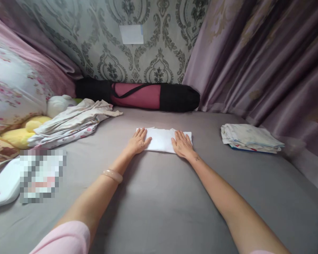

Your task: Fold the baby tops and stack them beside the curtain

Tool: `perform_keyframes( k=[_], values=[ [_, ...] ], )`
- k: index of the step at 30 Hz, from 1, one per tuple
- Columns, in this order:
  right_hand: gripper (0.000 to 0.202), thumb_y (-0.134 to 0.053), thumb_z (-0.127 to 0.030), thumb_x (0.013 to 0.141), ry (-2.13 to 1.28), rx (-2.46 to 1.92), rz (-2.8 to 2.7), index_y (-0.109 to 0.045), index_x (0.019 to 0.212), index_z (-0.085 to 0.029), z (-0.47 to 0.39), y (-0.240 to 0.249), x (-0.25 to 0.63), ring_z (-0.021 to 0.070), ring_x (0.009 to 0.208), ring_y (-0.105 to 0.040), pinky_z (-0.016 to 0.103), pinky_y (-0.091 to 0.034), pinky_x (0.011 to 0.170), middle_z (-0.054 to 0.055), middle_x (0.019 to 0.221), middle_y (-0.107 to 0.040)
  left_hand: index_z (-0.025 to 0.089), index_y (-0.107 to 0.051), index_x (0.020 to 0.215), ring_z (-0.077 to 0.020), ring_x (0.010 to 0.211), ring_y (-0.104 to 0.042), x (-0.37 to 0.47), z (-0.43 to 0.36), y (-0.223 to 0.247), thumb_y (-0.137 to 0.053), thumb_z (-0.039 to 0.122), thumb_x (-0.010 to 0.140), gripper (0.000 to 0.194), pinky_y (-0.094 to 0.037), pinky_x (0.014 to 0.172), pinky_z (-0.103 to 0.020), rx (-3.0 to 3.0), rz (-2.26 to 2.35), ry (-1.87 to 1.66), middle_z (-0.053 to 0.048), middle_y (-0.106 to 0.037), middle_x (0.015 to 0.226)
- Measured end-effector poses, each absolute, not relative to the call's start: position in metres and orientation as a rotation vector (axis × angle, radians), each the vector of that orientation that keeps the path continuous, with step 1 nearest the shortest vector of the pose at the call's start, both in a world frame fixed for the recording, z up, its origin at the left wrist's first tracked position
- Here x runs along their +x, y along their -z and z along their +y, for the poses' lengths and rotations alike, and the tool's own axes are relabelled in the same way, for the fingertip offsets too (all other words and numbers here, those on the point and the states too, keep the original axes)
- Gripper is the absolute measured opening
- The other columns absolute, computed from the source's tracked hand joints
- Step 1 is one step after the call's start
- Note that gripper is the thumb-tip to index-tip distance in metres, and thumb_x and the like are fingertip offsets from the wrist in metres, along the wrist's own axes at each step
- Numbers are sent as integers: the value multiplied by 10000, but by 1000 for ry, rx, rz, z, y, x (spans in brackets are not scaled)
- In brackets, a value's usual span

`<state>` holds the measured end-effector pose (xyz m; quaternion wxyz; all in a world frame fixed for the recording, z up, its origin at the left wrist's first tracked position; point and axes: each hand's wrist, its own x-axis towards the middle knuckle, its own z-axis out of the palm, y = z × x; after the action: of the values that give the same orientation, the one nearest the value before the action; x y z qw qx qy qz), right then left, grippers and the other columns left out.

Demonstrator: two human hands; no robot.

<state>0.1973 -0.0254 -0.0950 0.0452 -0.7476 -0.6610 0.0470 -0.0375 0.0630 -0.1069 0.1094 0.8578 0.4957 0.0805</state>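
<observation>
A white folded cloth (pixel 160 140) lies flat on the grey sheet (pixel 159 197), in the middle of the view. On its left end rests my left hand (pixel 140 141), palm down with the fingers spread. My right hand (pixel 182 144) lies flat on the right end, its fingers also apart. The white surface shows between the two hands, and small uneven edges stick up along its far side. A pale bangle (pixel 112 175) is round my left forearm.
Folded clothes (pixel 251 137) are stacked at the right. Crumpled pale clothes (pixel 76 118) lie at the left near a yellow plush toy (pixel 18 135). Along the wall is a black and pink long bag (pixel 137 95). A white object (pixel 6 181) sits at the left edge.
</observation>
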Motion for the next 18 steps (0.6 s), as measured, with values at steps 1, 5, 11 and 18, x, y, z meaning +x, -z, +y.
perform_keyframes(
  k=[1, 5, 11, 18],
  values=[
    [661, -154, -415, 1003, -142, -2301, -2008, -250, 1528, -26, -26, 95, 200, 237, 1489, -140, 413, -88, 1207, 141, 1599, -222, 82, -298, 1513, -307, 1487, -148, -38, 64, 107, -251, 558, 967, 726, -195, 1192, -438, 2523, 1460, -222, -143, -225, 1598],
    [645, -158, -392, 1004, -158, -2307, -2000, -255, 1529, -31, -31, 94, 207, 234, 1489, -136, 397, -99, 1207, 126, 1603, -222, 90, -258, 1532, -294, 1492, -123, -42, 65, 107, -247, 576, 957, 753, -168, 1199, -420, 2509, 1478, -172, -147, -163, 1612],
    [633, -176, -344, 989, -149, -2349, -1908, -267, 1521, -15, -33, 96, 216, 261, 1488, -134, 413, -113, 1208, 152, 1607, -196, 109, -194, 1553, -276, 1497, -105, -58, 65, 103, -193, 572, 960, 752, -132, 1202, -449, 2490, 1450, -104, -140, -123, 1619],
    [643, -143, -351, 981, -199, -2376, -1862, -209, 1541, -41, -43, 101, 234, 254, 1489, -134, 438, -143, 1205, 133, 1620, -155, 91, -188, 1549, -233, 1499, -119, -68, 58, 96, -153, 541, 972, 732, -117, 1207, -439, 2496, 1442, -94, -123, -152, 1615]
  ],
)
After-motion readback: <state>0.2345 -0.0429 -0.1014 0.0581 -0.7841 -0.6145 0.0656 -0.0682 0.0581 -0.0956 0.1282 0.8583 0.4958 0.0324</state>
